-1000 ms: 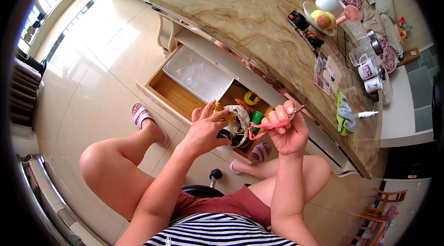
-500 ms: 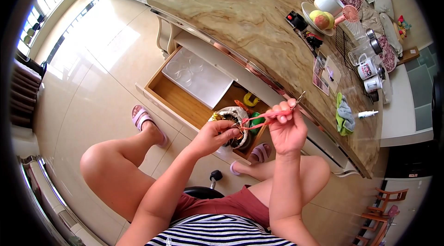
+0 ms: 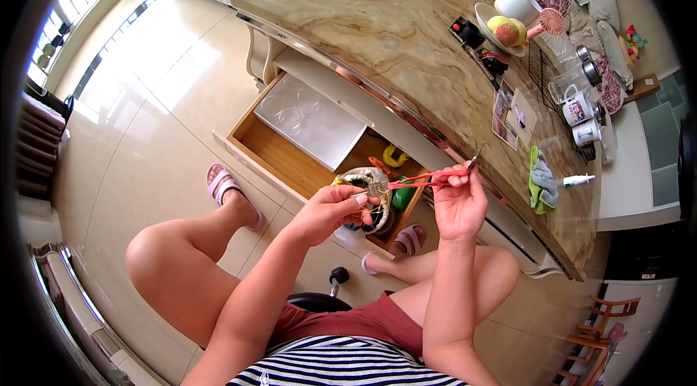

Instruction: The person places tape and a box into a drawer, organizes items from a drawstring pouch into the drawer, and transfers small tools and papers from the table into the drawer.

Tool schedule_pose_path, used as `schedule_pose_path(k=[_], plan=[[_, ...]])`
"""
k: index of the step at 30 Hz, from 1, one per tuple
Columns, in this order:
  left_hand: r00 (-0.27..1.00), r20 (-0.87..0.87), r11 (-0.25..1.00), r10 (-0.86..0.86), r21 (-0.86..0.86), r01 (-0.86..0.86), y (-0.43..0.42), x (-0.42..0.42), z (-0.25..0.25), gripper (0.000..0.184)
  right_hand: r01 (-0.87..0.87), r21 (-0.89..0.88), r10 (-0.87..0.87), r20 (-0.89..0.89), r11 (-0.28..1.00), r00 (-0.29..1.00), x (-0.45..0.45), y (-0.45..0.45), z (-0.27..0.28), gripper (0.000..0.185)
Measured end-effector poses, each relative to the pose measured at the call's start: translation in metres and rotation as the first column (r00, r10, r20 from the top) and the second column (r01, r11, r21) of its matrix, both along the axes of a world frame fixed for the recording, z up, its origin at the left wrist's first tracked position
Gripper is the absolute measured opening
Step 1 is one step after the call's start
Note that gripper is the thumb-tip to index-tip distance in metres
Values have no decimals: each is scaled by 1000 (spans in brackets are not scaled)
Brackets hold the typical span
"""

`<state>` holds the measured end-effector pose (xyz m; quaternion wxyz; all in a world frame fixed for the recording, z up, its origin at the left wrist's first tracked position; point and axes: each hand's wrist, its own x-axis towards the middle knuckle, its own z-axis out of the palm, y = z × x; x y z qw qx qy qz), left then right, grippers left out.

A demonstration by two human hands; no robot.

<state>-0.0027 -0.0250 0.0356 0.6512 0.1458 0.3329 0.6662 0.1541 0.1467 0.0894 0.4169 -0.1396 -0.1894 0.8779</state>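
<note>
My left hand (image 3: pixel 330 215) is closed on a small bunch of silver keys (image 3: pixel 376 188), held over the open drawer. From the keys a red cord (image 3: pixel 414 182) runs, fairly taut, to my right hand (image 3: pixel 459 208). That hand pinches the cord's other end, and a thin metal piece (image 3: pixel 473 161) sticks up past its fingertips; its kind is too small to make out. Below the keys sits a light cloth pouch (image 3: pixel 379 220) with dark contents, partly hidden by my left hand. A green object (image 3: pixel 401 193) lies beside it.
The pulled-out wooden drawer (image 3: pixel 272 159) holds a white box (image 3: pixel 308 121) and a yellow roll (image 3: pixel 394 156). On the marble tabletop (image 3: pixel 363 15) are a fruit bowl (image 3: pixel 485 17), a green-grey cloth (image 3: pixel 541 183), a small white bottle (image 3: pixel 578 180) and several cups.
The keys have come up into view at my left fingertips, above the pouch. My right hand has shifted slightly right and down, with the red cord still in it.
</note>
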Motion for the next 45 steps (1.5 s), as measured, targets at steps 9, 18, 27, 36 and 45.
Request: schedule_pose_path(k=[9,18,27,36,45], plan=[[998,-56,999,11,-30,-13,0,-1,-5,23,8,0,-8,27,1000,1000,-1,0,-3,22],[957,-290,997,28,-67,-49,0,-4,-2,25,-5,116,-8,115,993,993,-4,-4,0,15],[908,-417,991,49,-93,-96,1,-6,-6,24,-16,225,-20,156,974,987,-4,-5,-4,14],[815,-579,988,8,-120,-95,0,-7,-2,23,46,334,-147,284,942,947,-6,-8,-3,8],[786,-617,985,21,-120,-121,-1,-8,-3,24,44,407,-226,412,912,883,-6,-9,-6,12]])
